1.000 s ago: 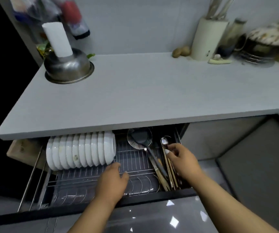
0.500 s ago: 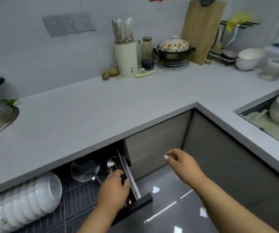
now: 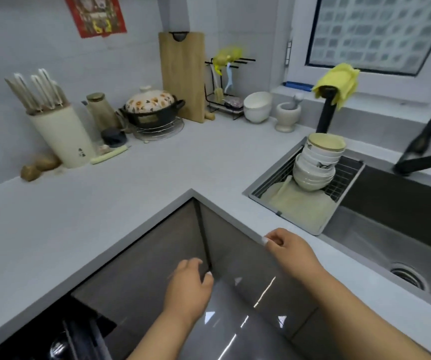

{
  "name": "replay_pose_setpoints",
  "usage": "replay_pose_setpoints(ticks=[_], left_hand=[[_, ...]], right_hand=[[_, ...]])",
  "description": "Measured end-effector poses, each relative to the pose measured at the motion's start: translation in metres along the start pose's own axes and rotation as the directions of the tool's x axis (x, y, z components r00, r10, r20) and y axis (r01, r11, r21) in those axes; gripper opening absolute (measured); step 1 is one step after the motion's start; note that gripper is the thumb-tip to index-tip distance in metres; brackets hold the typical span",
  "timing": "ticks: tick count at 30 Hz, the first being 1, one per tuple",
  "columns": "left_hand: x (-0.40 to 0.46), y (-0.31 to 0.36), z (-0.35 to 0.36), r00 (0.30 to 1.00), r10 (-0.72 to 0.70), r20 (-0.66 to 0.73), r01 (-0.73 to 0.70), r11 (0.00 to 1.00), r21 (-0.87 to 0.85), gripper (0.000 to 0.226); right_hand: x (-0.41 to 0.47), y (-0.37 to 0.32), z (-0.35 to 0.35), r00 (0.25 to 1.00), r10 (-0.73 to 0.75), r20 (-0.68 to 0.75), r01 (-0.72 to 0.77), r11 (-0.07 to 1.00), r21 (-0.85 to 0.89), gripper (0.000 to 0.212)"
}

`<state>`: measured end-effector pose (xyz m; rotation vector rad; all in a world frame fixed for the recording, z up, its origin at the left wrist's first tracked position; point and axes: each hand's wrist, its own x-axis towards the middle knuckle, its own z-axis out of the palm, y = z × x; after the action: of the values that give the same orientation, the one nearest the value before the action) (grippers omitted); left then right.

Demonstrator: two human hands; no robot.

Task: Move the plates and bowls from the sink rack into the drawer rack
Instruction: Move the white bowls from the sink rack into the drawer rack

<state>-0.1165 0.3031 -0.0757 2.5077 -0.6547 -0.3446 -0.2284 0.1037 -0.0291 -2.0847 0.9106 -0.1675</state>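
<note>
White bowls (image 3: 315, 165) now visible | left hand (image 3: 189, 289) off drawer | right hand (image 3: 291, 249) empty

Grey countertop (image 3: 136, 193): knife block (image 3: 61, 137), mortar (image 3: 288, 116)

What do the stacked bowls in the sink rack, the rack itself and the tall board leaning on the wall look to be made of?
The stacked bowls look like glazed ceramic: white, glossy, with a small dark motif. The sink rack seems to be metal: thin grey wires in a grid inside a frame. The tall board appears to be unfinished wood or bamboo: matte tan with faint vertical grain.
</note>
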Motion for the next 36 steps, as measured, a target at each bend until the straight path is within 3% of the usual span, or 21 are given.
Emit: replay_pose_setpoints(ticks=[11, 19, 23, 30, 36], left_hand=[[0.101, 0.077, 0.044, 0.958, 0.254, 0.136, -0.264, 0.962, 0.069, 0.072], [0.199, 0.119, 0.075, 0.902, 0.310, 0.301, -0.393, 0.880, 0.268, 0.084], [0.232, 0.122, 0.086, 0.872, 0.406, 0.275, -0.482, 0.813, 0.327, 0.083], [0.246, 0.119, 0.092, 0.849, 0.492, 0.191, -0.528, 0.798, 0.291, 0.079], [0.251, 0.118, 0.096, 0.843, 0.487, 0.228, -0.537, 0.771, 0.342, 0.077]], right_hand=[[0.047, 0.046, -0.061, 0.968, 0.181, -0.173, -0.163, 0.980, 0.115, 0.015], [0.159, 0.031, -0.114, 0.868, 0.195, -0.456, -0.172, 0.981, 0.093, 0.016], [0.217, 0.028, -0.137, 0.828, 0.197, -0.525, -0.185, 0.980, 0.076, 0.030], [0.285, 0.039, -0.153, 0.848, 0.253, -0.465, -0.311, 0.949, -0.050, 0.043], [0.304, 0.035, -0.160, 0.891, 0.218, -0.398, -0.361, 0.873, -0.328, 0.021]])
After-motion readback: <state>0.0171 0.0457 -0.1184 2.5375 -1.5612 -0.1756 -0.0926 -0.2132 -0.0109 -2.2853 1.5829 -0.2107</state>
